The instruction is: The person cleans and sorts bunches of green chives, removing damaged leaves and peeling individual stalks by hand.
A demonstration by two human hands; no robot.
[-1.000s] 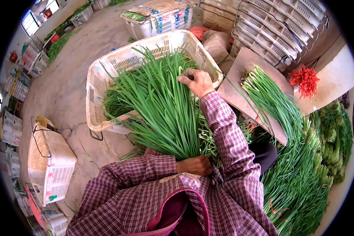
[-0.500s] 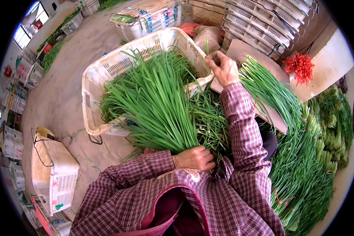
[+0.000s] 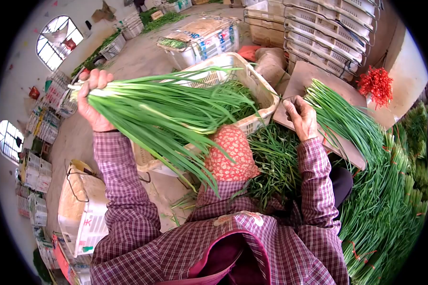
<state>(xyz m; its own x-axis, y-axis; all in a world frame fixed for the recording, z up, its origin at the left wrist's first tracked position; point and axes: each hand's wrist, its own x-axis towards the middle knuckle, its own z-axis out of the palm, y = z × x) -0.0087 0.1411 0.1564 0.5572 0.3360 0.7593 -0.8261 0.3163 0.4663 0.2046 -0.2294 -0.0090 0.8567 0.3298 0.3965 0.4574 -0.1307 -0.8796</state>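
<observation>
My left hand [image 3: 94, 102] is raised at the left, closed round the pale root ends of a bunch of garlic chives [image 3: 161, 104]. The long green leaves fan out to the right and droop over a plastic crate [image 3: 271, 97]. My right hand [image 3: 303, 119] is beside a brown board [image 3: 299, 76], its thumb and fingers pinched together. Whatever they hold, if anything, I cannot make out. Close to that hand, more garlic chives [image 3: 342, 116] lie on the board, pale ends toward the back. Loose greens fill part of the crate.
Loose leaves [image 3: 276, 166] are heaped by my right forearm. Tied bundles [image 3: 380, 204] are piled at the right. Red ties [image 3: 375, 88] hang behind the board. Stacked crates [image 3: 318, 35] stand at the back, and a white crate [image 3: 88, 213] is at the left. Red floral cloth [image 3: 230, 154] shows before me.
My left hand has swung up and left from near my lap, and the bunch now points right instead of up. My right hand has come down slightly; a green stalk seen above it is gone.
</observation>
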